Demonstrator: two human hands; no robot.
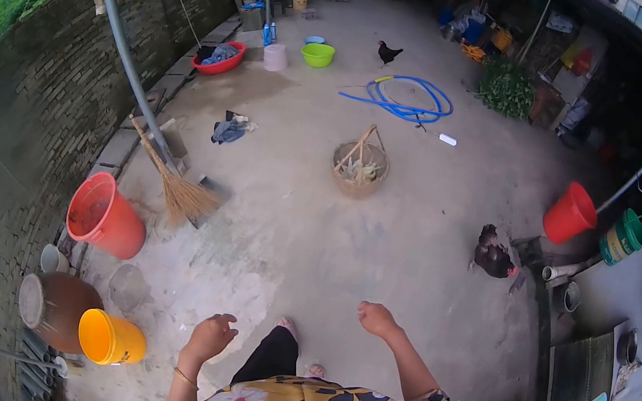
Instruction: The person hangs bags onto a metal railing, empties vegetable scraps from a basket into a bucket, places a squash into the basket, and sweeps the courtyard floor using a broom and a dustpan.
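Observation:
My left hand (211, 337) is held out low in front of my body, with its thumb and fingers a little apart and nothing in it. On the other side my right hand (377, 320) hangs in the air with its fingers curled in, and no object shows in it. Neither hand touches anything. Ahead on the concrete stands a wicker basket (356, 188) with a tall handle and pale leafy scraps inside. One foot (288, 327) is forward on the ground below my hands.
To the left stand a red bucket (121, 227), a yellow bucket (123, 340), a brown jar (69, 311) and a straw broom (184, 196). A blue hose (412, 114) lies coiled ahead. One chicken (492, 255) is at the right near another red bucket (570, 214); a black chicken (388, 53) stands farther off.

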